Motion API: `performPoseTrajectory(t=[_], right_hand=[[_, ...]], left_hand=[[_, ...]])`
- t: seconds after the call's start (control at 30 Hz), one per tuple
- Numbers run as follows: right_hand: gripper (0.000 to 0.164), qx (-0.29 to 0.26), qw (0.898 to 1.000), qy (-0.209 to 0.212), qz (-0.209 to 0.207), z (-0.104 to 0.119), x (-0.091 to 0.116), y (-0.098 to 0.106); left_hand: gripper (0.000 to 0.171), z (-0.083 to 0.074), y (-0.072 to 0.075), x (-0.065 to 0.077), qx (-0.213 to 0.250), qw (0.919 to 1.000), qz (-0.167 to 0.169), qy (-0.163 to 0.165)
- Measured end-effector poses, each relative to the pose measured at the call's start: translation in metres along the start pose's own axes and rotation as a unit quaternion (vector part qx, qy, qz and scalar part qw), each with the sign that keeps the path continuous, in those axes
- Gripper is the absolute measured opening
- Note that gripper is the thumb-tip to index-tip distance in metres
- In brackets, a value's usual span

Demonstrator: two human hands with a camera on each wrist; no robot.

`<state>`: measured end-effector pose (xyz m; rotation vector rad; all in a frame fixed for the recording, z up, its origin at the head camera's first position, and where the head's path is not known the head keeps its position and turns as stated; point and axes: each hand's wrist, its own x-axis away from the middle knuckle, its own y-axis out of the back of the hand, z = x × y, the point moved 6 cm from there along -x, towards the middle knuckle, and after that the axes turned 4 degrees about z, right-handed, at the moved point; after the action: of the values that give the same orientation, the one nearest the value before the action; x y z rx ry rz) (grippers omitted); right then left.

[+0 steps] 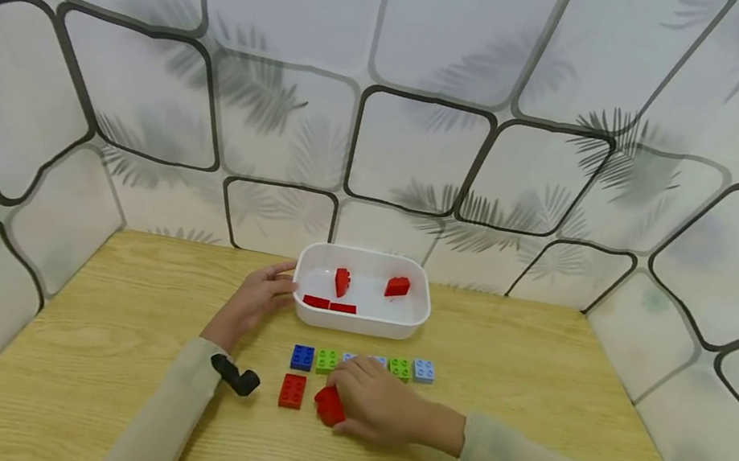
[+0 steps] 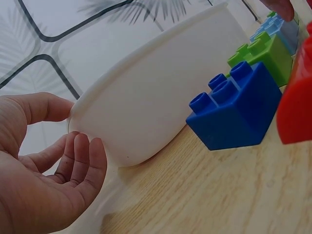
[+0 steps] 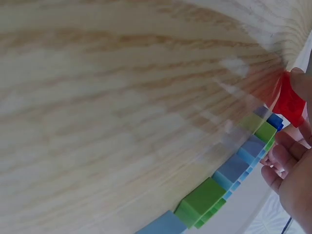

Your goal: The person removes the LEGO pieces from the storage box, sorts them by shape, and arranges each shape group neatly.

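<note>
My right hand (image 1: 377, 401) pinches a red toy brick with a curved outline (image 1: 329, 406) between thumb and fingers, close over the table; part of the brick is hidden by the hand. To its left lies another red brick (image 1: 292, 391), studs up. At the left end of a white plastic bin (image 1: 357, 325), my left hand (image 2: 53, 161) touches the rim with its fingertips, fingers loosely bent. Several red bricks are inside the bin, among them one at the right (image 1: 397, 287) and one standing near the middle (image 1: 342, 282).
Between bin and right hand runs a row of bricks: dark blue (image 1: 302, 358) at the left, then green (image 1: 327, 362), light blue ones partly covered by the hand, green (image 1: 400, 369) and light blue (image 1: 423, 371). Patterned panels (image 1: 405, 147) enclose the wooden table (image 1: 508, 368) behind and at both sides.
</note>
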<state>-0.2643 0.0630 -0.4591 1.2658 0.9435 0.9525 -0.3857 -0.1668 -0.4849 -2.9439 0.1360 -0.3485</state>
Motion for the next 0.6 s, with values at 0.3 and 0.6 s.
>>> performPoseTrajectory(t=[0.3,0.6], right_hand=[[0.055,0.019,1.000,-0.019,0.014,-0.0071,0.0065,-0.0047],[0.052,0.042,0.998,-0.041,0.009,-0.0083,0.0067,-0.0037]], left_hand=[[0.056,0.0005,-0.0013,0.0007,-0.007,1.0000,-0.001,-0.003],[0.056,0.0009,-0.0014,0.0015,-0.014,0.9999,-0.002,0.001]])
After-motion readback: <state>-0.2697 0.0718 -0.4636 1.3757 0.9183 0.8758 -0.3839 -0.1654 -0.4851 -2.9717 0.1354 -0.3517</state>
